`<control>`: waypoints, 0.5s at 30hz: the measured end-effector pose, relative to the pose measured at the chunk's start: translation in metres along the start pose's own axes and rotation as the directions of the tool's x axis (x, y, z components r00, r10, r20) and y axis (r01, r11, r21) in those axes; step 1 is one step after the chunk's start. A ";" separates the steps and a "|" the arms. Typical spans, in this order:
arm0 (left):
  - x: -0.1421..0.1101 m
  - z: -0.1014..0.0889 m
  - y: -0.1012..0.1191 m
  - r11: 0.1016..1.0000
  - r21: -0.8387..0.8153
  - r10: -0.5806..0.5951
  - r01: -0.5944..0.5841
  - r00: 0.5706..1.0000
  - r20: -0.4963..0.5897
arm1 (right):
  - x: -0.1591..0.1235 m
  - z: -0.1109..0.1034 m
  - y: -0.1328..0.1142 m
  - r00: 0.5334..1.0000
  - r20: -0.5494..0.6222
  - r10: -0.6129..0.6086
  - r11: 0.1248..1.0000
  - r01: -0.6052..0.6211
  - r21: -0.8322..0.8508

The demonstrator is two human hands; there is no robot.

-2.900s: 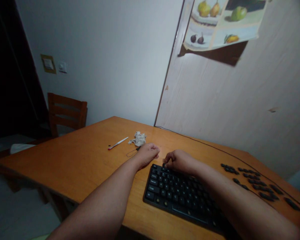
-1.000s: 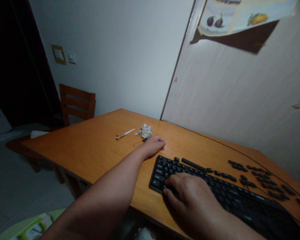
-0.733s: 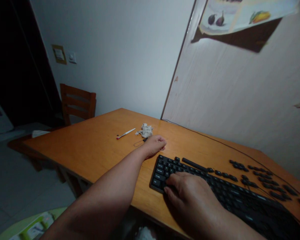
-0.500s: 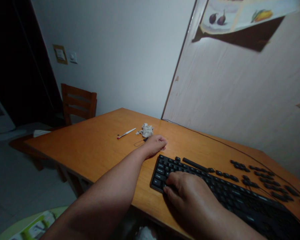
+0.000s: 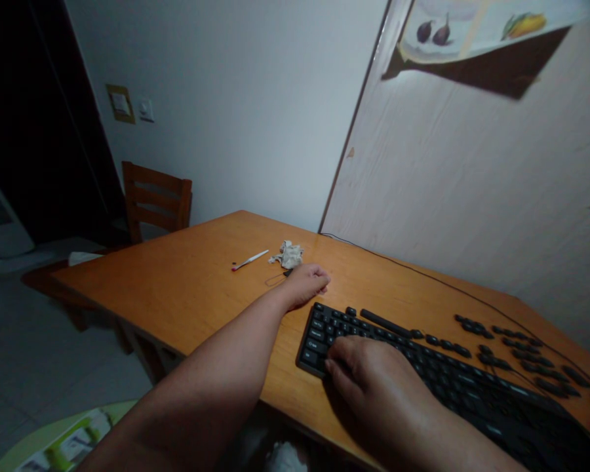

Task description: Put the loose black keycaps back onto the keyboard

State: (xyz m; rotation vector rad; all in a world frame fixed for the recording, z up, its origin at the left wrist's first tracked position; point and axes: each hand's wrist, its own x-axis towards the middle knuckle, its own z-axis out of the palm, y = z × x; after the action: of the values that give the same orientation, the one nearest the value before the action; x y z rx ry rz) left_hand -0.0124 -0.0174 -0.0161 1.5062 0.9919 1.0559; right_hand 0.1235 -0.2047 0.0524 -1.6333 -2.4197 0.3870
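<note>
A black keyboard (image 5: 452, 380) lies along the table's front edge, its left end nearest my hands. My right hand (image 5: 373, 377) is over that left end, thumb and forefinger brought together down at the keys; whatever lies between the fingertips is hidden. Just beyond the keyboard's upper left corner, my left hand (image 5: 309, 285) rests on the table with its fingers curled in, and its palm cannot be seen. A small wire-looped tool (image 5: 275, 279) sits partly behind the left wrist. Loose black keycaps (image 5: 447, 344) and a long bar-shaped keycap (image 5: 386, 323) lie along the keyboard's far side.
On the wooden table (image 5: 177, 282) are a crumpled grey cloth (image 5: 291, 254) and a thin white brush-like stick (image 5: 250, 259). More keycaps (image 5: 531, 357) lie in rows at the right. A cable (image 5: 413, 267) runs near the wall. A wooden chair (image 5: 157, 196) stands at the far left.
My right thumb has drawn in closer to the forefinger over the keys. My left hand stays almost where it was. The view has shifted slightly.
</note>
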 end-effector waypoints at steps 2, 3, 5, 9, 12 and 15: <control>-0.001 0.000 0.001 1.000 0.002 0.001 -0.001 1.000 -0.001 | 0.000 0.001 0.002 1.000 -0.007 0.022 1.000 -0.022 0.023; -0.001 0.000 0.002 1.000 0.002 0.001 -0.001 1.000 -0.002 | 0.001 0.002 0.003 0.999 -0.013 0.031 0.999 -0.031 0.036; -0.002 0.000 0.003 1.000 0.001 0.003 -0.003 1.000 -0.004 | 0.001 0.004 0.006 0.999 -0.028 0.035 0.998 -0.033 0.055; -0.002 0.000 0.003 1.000 0.000 0.005 -0.005 1.000 -0.003 | 0.002 0.006 0.008 0.999 -0.035 0.017 0.998 -0.015 0.056; -0.003 0.000 0.003 1.000 -0.001 0.007 -0.007 1.000 -0.003 | 0.003 0.005 0.008 0.999 -0.029 0.024 0.998 -0.022 0.059; -0.003 0.000 0.003 1.000 -0.001 0.010 -0.010 1.000 -0.002 | 0.003 0.005 0.007 0.999 -0.038 -0.010 0.998 0.013 0.068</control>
State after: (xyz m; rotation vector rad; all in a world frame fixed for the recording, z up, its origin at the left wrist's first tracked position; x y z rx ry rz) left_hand -0.0129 -0.0212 -0.0135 1.5108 0.9856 1.0653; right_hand 0.1266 -0.1998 0.0459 -1.5836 -2.3607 0.4275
